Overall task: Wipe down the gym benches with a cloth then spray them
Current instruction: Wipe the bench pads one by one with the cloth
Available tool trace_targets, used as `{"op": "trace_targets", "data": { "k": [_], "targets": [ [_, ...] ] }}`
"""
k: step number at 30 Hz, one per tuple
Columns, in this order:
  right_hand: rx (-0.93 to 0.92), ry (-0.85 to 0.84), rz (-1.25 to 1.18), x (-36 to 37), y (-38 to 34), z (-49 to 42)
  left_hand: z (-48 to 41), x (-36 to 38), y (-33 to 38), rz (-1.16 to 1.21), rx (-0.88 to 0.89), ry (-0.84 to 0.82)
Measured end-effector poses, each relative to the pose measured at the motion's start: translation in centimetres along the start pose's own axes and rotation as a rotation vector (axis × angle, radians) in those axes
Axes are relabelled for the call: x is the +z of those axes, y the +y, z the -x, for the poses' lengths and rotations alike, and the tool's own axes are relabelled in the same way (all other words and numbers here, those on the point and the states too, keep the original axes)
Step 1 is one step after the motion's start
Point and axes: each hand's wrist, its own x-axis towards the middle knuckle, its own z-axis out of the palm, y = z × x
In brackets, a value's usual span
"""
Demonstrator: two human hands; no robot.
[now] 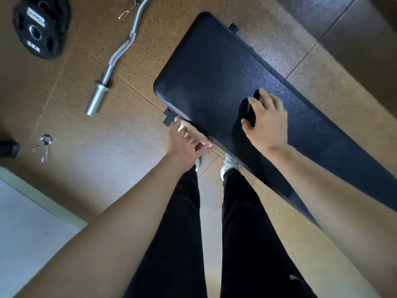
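At bench (214, 61) edge, left hand (184, 147)

This is looking like a gym or weight room. A black padded bench (214, 67) with textured vinyl upholstery is standing on a floor (96, 179) of speckled brown rubber tiles. An EZ curl bar (120, 52), chrome and unloaded, is lying on the tiles beside the bench. A black weight plate (38, 29) marked 5KG is sitting near the bar's far end, and a loose spring collar (44, 147) is lying apart on the floor.
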Motion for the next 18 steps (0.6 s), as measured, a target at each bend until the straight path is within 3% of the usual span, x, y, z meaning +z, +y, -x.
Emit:
{"op": "trace_targets", "data": {
  "k": [7, 18],
  "targets": [
    [0.479, -0.035, -0.012, 2.7, 6.6, 9.8, 0.7, 1.3, -4.9, -0.1, -0.077, 0.022],
    [0.463, -0.07, -0.126, 4.0, 8.3, 11.5, 2.1, 2.4, -10.3, -0.289, -0.246, -0.055]
  ]
}}
